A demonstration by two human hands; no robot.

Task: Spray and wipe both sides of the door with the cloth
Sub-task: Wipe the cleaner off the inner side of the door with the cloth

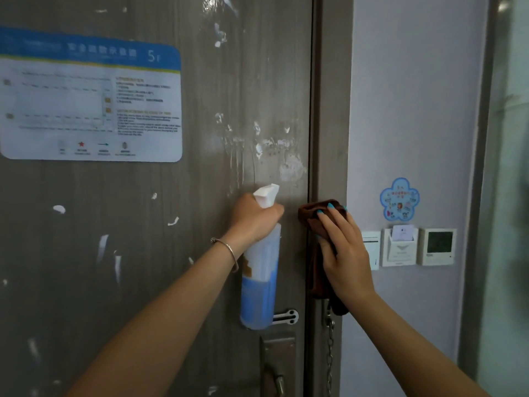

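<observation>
Centrally, left hand grips translucent plastic spray bottle with blue liquid, nozzle toward foam-streaked grey wood-grain door. Right hand, fingers straight, presses brown cloth against door frame, centre-right.

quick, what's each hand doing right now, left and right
Left hand: closed around the neck of the spray bottle, nozzle toward the door.
Right hand: open, fingers straight, pressing the brown cloth against the door frame.
</observation>
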